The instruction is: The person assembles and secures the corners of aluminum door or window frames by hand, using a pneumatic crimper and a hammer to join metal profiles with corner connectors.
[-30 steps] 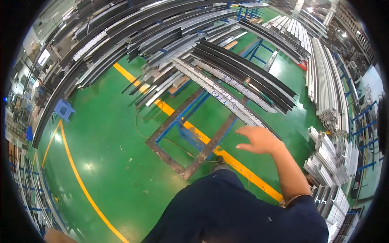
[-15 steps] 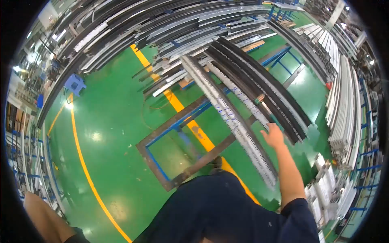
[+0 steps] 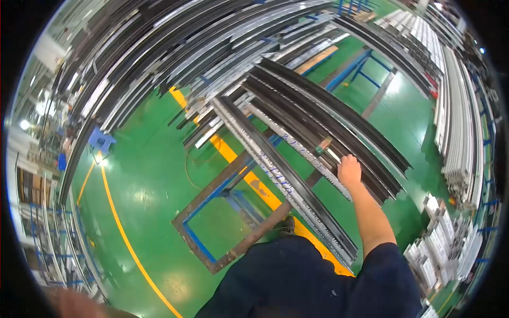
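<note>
My right hand [image 3: 350, 170] is at the near end of a small tool [image 3: 333, 155] with a light handle and a brown-green head, lying on the dark metal profiles [image 3: 313, 119]. The fingers are curled in at the handle's end, which they partly hide. Beside the hand runs a narrow profile [image 3: 297, 144] with blue handwriting. Left of that, a longer channel profile [image 3: 286, 175], also marked in blue, lies across the brown-and-blue frame stand [image 3: 199, 208]. At the bottom left edge, part of my left arm or hand [image 3: 79, 305] is a blur, its fingers indistinct.
Long profiles [image 3: 175, 47] fill racks across the back. More white profiles [image 3: 456, 116] are stacked at the right, with short pieces [image 3: 437, 244] below them. A blue stool [image 3: 101, 140] stands at the left on the green floor [image 3: 143, 196], which has yellow lines.
My right hand has moved from beside the narrow profile to the tool's handle, its fingers curling in. My left arm has dropped lower at the frame edge. The view has shifted slightly.
</note>
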The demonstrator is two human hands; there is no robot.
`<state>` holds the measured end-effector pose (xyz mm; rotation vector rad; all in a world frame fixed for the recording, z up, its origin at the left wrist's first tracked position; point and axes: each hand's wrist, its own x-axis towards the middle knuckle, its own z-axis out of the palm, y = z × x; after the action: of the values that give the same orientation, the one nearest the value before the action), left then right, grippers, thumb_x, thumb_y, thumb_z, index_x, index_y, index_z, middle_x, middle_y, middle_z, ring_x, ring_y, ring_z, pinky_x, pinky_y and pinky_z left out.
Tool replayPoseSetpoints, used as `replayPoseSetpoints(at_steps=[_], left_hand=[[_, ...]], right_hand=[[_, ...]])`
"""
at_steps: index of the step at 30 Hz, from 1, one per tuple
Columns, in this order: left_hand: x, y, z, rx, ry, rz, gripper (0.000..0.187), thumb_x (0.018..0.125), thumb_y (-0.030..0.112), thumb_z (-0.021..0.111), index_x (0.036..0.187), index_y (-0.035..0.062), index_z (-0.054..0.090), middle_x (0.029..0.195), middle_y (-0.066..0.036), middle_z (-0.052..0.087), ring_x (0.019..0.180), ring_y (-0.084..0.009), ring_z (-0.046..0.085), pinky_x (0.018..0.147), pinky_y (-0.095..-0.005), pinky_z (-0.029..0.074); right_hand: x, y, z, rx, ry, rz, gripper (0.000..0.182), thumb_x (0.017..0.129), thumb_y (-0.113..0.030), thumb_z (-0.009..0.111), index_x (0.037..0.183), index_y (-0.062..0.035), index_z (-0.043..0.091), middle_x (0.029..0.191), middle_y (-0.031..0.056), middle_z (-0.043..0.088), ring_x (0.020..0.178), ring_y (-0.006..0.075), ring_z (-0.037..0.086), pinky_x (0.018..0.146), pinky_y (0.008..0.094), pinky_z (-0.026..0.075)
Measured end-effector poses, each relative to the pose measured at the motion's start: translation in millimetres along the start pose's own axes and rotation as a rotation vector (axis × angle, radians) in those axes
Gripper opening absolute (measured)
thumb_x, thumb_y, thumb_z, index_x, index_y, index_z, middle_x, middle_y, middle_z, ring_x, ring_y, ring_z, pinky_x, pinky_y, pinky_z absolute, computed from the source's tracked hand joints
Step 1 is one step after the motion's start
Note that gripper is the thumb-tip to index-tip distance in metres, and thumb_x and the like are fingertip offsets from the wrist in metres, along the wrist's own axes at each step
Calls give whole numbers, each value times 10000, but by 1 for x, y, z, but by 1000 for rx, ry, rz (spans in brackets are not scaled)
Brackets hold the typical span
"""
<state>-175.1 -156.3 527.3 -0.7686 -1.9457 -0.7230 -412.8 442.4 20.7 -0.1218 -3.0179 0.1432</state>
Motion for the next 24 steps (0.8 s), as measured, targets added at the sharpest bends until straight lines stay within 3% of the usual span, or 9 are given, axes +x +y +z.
replayPoseSetpoints(at_steps=[1,3,4,5,6,8,10,13,24], left_hand=[[-57,-41,9,59,220,-489,585,1107,369,322,1609,73,273,1606,-211,351,1375,-349,481,1120,-444,458],[-167,-85,38,131,28,-781,648,1087,447,322,1551,-4,361,1557,-234,412,1359,-355,508,1198,-503,345],[-214,-84,61,156,56,-1023,658,1109,488,322,1482,-42,441,1452,-210,527,1336,-328,526,1135,-485,411],[-303,-84,56,211,-42,-1096,599,1121,427,347,1483,-41,441,1443,-192,536,1317,-298,536,1119,-452,431],[-360,-67,69,147,-6,-1323,549,1109,358,416,1491,-36,439,1423,-199,566,1312,-324,549,1127,-453,423],[-426,-10,84,205,-223,-1590,497,1082,309,484,1436,-39,505,1363,-219,613,1247,-332,600,1025,-425,490],[-442,-1,84,200,-261,-1610,498,1080,309,487,1436,-39,505,1360,-221,614,1245,-332,602,1023,-424,491],[-475,19,75,197,-343,-1668,500,1076,310,493,1434,-39,507,1353,-225,618,1239,-333,606,1017,-422,493],[-522,65,38,212,-659,-1860,509,1060,312,517,1428,-40,513,1324,-240,631,1218,-335,621,995,-413,499]], right_hand=[[-1,1,2,61,36,-10,221,931,-235,670,1063,-75,592,1065,134,607,987,364,641,803,491,535],[-3,-9,-23,137,-138,90,230,977,-269,615,1071,-62,581,1057,144,609,930,374,676,763,497,555],[-5,-9,-27,138,-138,105,230,977,-269,615,1071,-62,581,1057,144,609,930,374,676,763,497,555],[-7,-7,-30,159,-90,54,226,987,-271,607,1094,-73,584,1061,144,608,899,379,683,736,501,561],[-7,-5,-34,177,-43,-1,224,996,-272,598,1118,-84,587,1065,144,607,869,383,691,709,505,567],[6,-1,-48,190,42,28,218,995,-266,600,1134,-99,594,1076,143,609,880,378,689,711,503,567],[28,14,-46,208,165,81,218,990,-254,604,1172,-135,616,1086,141,610,902,374,686,731,509,565],[68,36,-55,96,158,147,243,966,-234,627,1195,-158,650,1099,123,609,939,367,684,779,494,564],[88,53,3,234,163,59,259,915,-221,696,1164,-152,699,1086,99,619,1015,343,648,842,481,535]])
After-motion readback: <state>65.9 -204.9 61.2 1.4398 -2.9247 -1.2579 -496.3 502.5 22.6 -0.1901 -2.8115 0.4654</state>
